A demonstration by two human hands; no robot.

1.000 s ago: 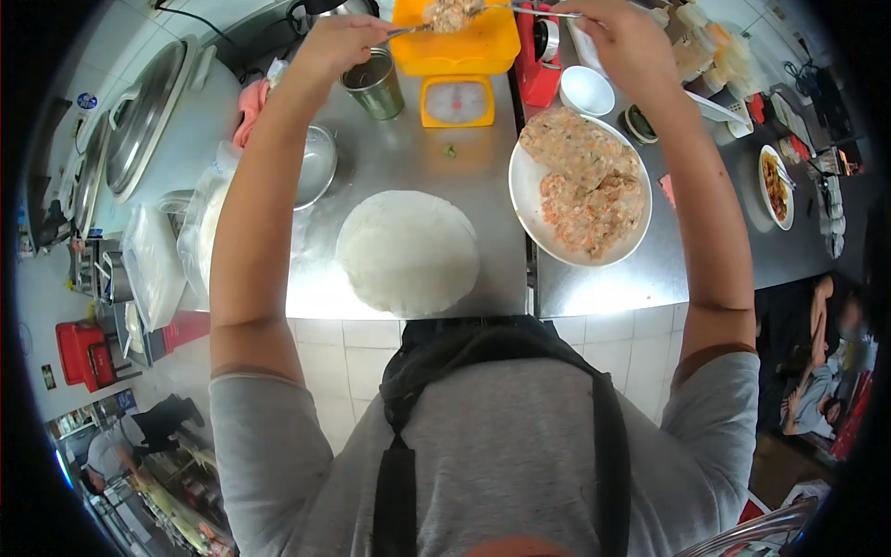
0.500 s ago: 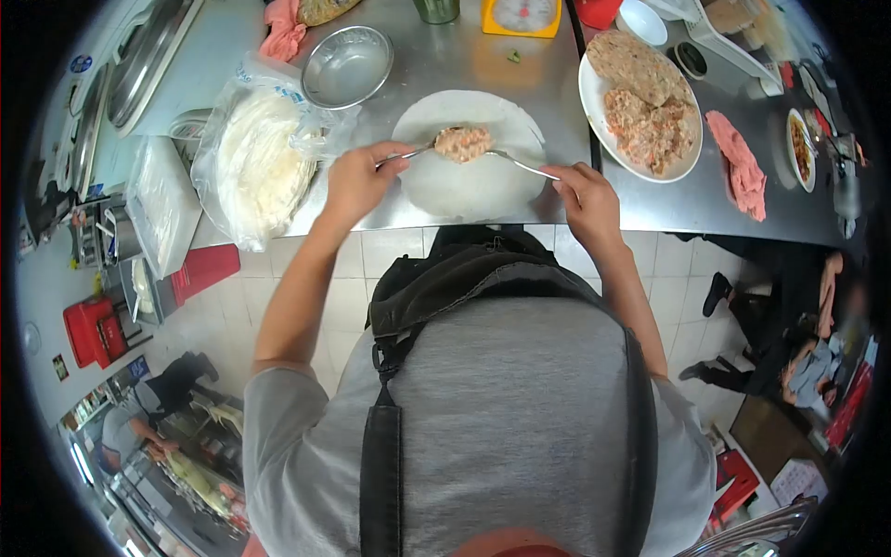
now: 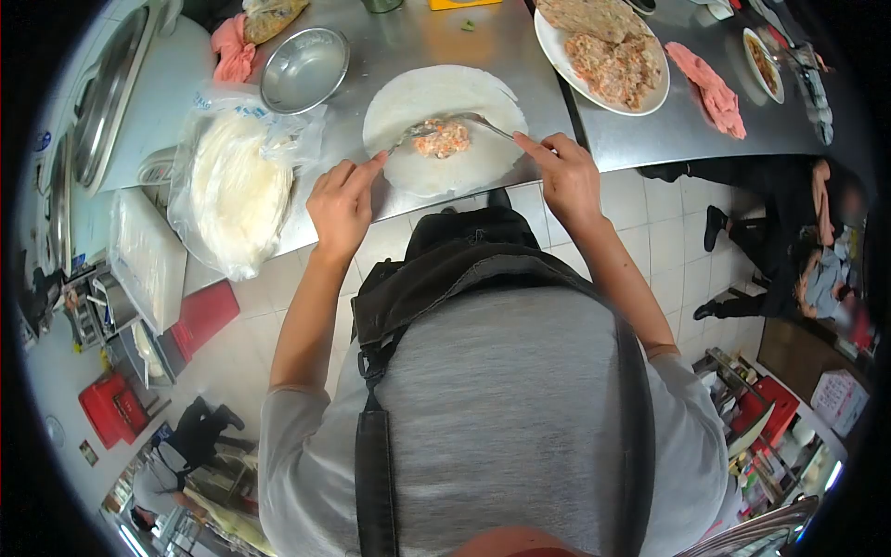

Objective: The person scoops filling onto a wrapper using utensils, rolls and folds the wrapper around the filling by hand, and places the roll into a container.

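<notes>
On the steel counter in front of me lies a round white wrapper sheet [image 3: 445, 85] with a small mound of orange-flecked minced filling [image 3: 444, 140] at its middle. My left hand [image 3: 343, 202] is closed round the handle of a metal spoon [image 3: 401, 143], whose end reaches the mound's left side. From the other side, my right hand [image 3: 568, 178] grips a second metal spoon [image 3: 490, 124], its tip at the top right of the mound. Further right, a white plate [image 3: 603, 104] carries more minced filling [image 3: 617, 70]. Left of the sheet, a plastic bag [image 3: 190, 176] holds a stack of white wrappers [image 3: 237, 186].
A steel bowl [image 3: 304, 71] stands behind the bag. Pink cloths lie at the back left [image 3: 232, 46] and at the right [image 3: 707, 88]. A dark seam [image 3: 571, 111] crosses the counter beside the plate. Other people [image 3: 789, 241] are at the right and lower left.
The filling, lifted on the left spoon before, now rests on the sheet. The right spoon has come up to the mound's top. My view has shifted and turned slightly.
</notes>
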